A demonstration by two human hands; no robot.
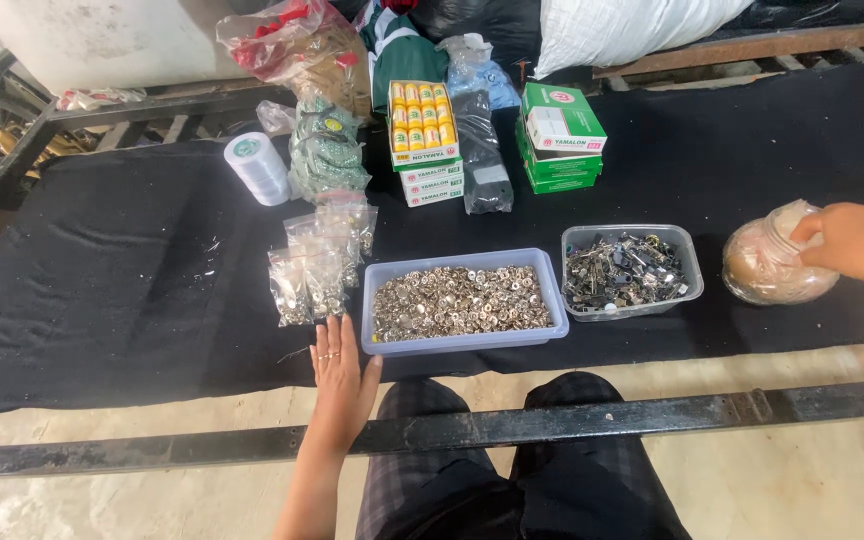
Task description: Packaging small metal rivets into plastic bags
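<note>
Clear crumpled plastic bag of pale brownish contents (772,268) at the right end of the black cloth-covered worktop (102,290), gripped at its top by the right hand (852,243), fingers closed on the film. Likely soft, slippery, saggy; best gathered at the neck. Left hand (340,375) spread flat, empty, beside the near-left corner of a lavender plastic tray of silvery metal rings (460,300).
</note>
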